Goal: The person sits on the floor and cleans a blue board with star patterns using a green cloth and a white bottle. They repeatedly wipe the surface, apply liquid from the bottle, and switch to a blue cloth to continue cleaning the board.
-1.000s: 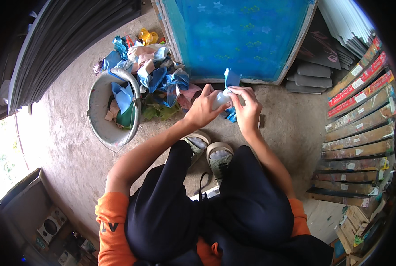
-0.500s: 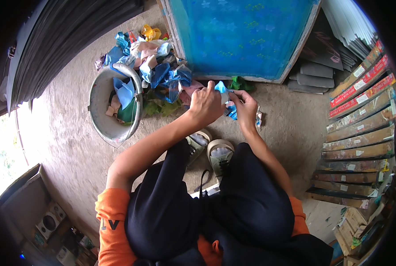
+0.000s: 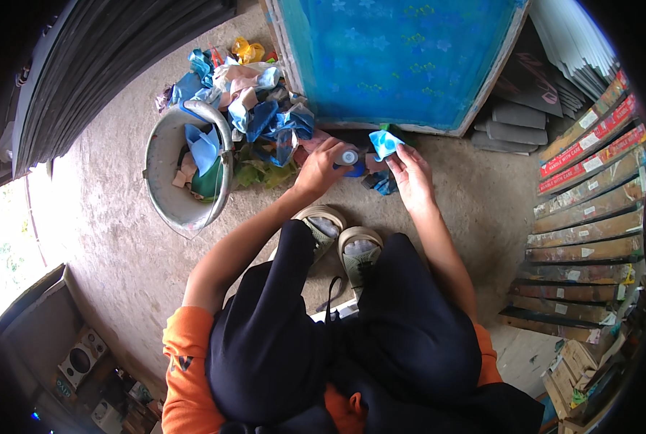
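My left hand (image 3: 318, 171) is closed around a small bottle or can with a pale round top (image 3: 349, 157) and a blue lower part; its exact kind is unclear. To its right, my right hand (image 3: 414, 178) pinches a light-blue scrap (image 3: 385, 145) of cloth or thin sheet between thumb and fingers. The scrap hangs apart from the bottle-like thing. Below and between the hands, dark-blue crumpled scraps (image 3: 385, 185) lie on the floor. Left of my left hand spreads a heap of crumpled coloured scraps (image 3: 261, 121).
A grey bucket (image 3: 154, 163) with a few scraps inside stands left of the heap. Ahead leans a framed blue panel (image 3: 388, 65) with flower patterns. Dark sheets (image 3: 113, 69) are stacked at far left, grey pads (image 3: 511, 130) and stacked flat frames (image 3: 587, 231) at right.
My hands have moved apart. The left drew slightly left and lower, now showing the bottle-like thing's round top; the right moved a little right, carrying the light-blue scrap.
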A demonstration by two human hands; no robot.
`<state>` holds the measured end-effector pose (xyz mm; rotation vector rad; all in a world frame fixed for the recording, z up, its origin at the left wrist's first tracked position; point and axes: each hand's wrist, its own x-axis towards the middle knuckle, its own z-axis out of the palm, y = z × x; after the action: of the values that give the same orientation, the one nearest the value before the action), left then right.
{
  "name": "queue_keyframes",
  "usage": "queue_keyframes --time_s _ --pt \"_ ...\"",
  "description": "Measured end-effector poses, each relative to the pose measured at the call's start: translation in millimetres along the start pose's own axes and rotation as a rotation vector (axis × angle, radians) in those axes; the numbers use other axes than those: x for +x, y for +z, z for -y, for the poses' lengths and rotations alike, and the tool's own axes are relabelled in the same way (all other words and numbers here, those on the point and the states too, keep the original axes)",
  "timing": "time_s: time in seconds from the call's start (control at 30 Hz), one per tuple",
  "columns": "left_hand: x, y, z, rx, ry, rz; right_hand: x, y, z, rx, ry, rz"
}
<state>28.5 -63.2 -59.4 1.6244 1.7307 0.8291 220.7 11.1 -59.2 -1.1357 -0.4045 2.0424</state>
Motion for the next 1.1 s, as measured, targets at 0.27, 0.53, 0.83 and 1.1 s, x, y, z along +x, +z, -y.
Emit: queue_keyframes --time_s 0.27,0.53,0.83,1.1 --pt "-2.2 -1.0 2.5 0.101 0.041 0.017 0.5 7.4 6.3 -0.065 -0.276 -0.135" --pt "-9.7 -42.5 -36.1 0.042 0.097 -0.041 64.5 68.9 25.1 -0.536 -0.941 -0.162" --pt "20.4 -110.1 -22.7 0.126 0.166 -0.131 95.3 102.7 28.8 -0.928 -1.505 -0.284" --pt "50.2 -106.2 -32.9 0.322 0.096 -0.342 89.8 78.5 42.9 -1.118 -1.577 -0.173"
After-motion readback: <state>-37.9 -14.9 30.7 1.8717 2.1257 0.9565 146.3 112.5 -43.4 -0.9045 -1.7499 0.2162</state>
